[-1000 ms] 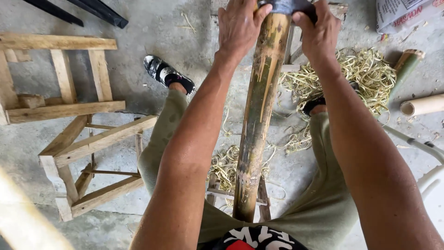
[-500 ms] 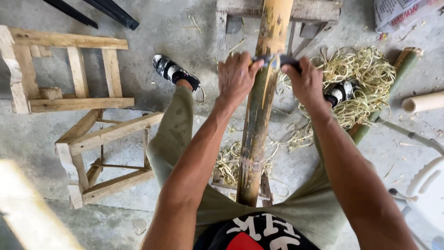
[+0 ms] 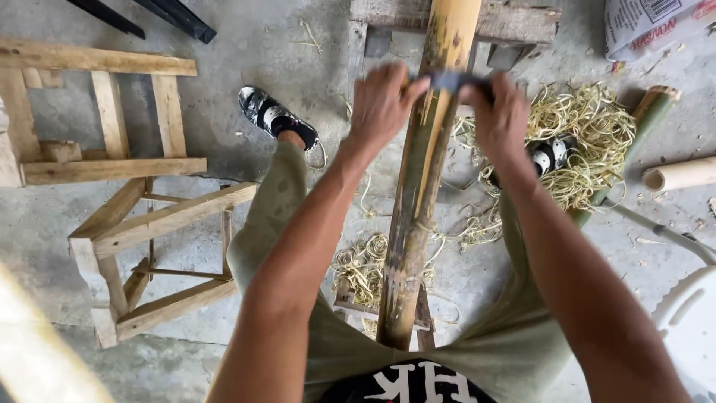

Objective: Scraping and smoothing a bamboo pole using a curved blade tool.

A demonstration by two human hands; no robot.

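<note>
A long bamboo pole [image 3: 425, 172] runs from between my knees up to a wooden rest [image 3: 514, 22] at the top. A flat metal blade [image 3: 446, 80] lies crosswise on the pole. My left hand [image 3: 382, 104] grips the blade's left end and my right hand [image 3: 501, 119] grips its right end, both pressed against the pole's upper half. Below the blade the pole's skin is scraped darker and streaked.
Curly pale shavings [image 3: 589, 142] are heaped on the concrete floor at the right and under the pole. Wooden stool frames [image 3: 149, 224] lie at the left. A green bamboo piece [image 3: 634, 142], a pale cut pole [image 3: 682, 175], a printed sack [image 3: 649, 22] and a white tub [image 3: 690, 328] sit at the right.
Both hands have drawn the blade down the pole toward me, from the top of the view to about a third of the way down.
</note>
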